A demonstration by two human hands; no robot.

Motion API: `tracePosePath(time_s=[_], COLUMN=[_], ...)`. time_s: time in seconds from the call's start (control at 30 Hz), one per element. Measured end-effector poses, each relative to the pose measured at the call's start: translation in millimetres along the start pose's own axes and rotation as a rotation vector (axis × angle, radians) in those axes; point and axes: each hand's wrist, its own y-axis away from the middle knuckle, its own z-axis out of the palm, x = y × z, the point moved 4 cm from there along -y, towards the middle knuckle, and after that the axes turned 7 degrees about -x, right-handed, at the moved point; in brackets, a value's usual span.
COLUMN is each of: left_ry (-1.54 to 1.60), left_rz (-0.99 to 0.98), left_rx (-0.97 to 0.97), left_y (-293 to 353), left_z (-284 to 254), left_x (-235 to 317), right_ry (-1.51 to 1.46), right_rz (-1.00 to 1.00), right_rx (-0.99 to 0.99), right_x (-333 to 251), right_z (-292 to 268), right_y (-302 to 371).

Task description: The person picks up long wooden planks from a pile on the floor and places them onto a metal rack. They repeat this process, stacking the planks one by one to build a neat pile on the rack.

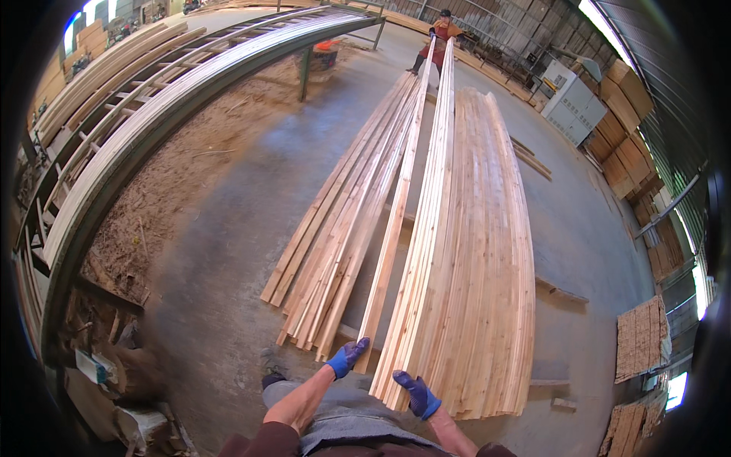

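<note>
My left hand, in a blue glove, is closed around the near end of a long, narrow wooden board. Beside it, my right hand, gloved too, grips the near end of a tight row of pale boards, thumb on top and fingers mostly hidden. A co-worker in a red apron stands at the far end with hands at the far ends of these boards. Loose boards lie to the left, and a wide, close-packed layer of boards lies to the right.
Wooden bearers stick out from under the boards on the right. A long green metal conveyor frame carrying boards curves along the left, with sawdust beneath. Stacked timber and a grey cabinet stand along the right.
</note>
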Motion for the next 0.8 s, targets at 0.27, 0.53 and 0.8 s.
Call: tracePosePath(time_s=[0.27,0.53,0.8], left_ry=[-0.043,0.010,-0.042], left_rz=[-0.153,-0.088,-0.100], left_rx=[0.031,0.066,0.090], left_y=[76,145,217], left_z=[-152,-237,-291], left_x=[-4,22,28], right_ry=[0.041,0.035,-0.057], right_rz=[0.036,0.104,0.212], right_rx=[-0.034,-0.145,-0.129], right_x=[3,20,56], right_z=[166,281,322], right_y=[-58,-72,-49])
